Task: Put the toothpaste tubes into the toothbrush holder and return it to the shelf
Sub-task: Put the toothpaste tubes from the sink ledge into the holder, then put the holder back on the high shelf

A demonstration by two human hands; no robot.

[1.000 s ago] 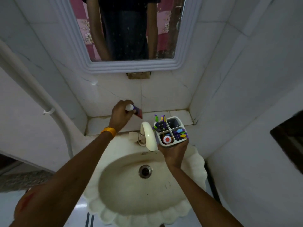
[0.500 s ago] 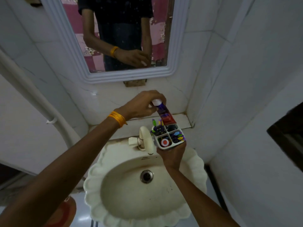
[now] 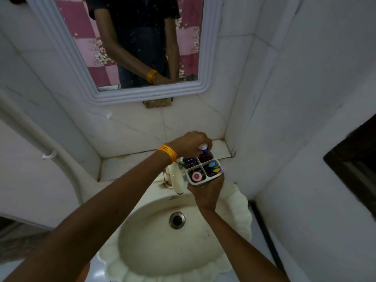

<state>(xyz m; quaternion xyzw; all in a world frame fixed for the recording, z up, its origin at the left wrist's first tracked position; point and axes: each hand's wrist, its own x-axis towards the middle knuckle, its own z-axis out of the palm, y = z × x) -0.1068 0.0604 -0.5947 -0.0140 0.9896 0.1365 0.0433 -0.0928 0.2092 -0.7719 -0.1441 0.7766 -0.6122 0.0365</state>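
Note:
A white toothbrush holder (image 3: 211,177) with four compartments is held from below by my right hand (image 3: 206,195), above the back of the sink. My left hand (image 3: 189,144) grips a purple toothpaste tube (image 3: 203,151) by its white cap end; the tube stands mostly down in the holder's far right compartment. Another tube with a red and white cap (image 3: 196,176) stands in the near left compartment. Colourful toothbrushes fill the two remaining compartments.
A cream scalloped sink (image 3: 162,241) lies below, its tap (image 3: 176,178) just left of the holder. A tiled shelf (image 3: 130,165) runs along the wall behind the sink. A mirror (image 3: 140,43) hangs above. A white pipe (image 3: 40,143) passes on the left.
My left hand carried the purple tube from the shelf over to the holder and lowered it into the far right compartment. The holder stayed in my right hand.

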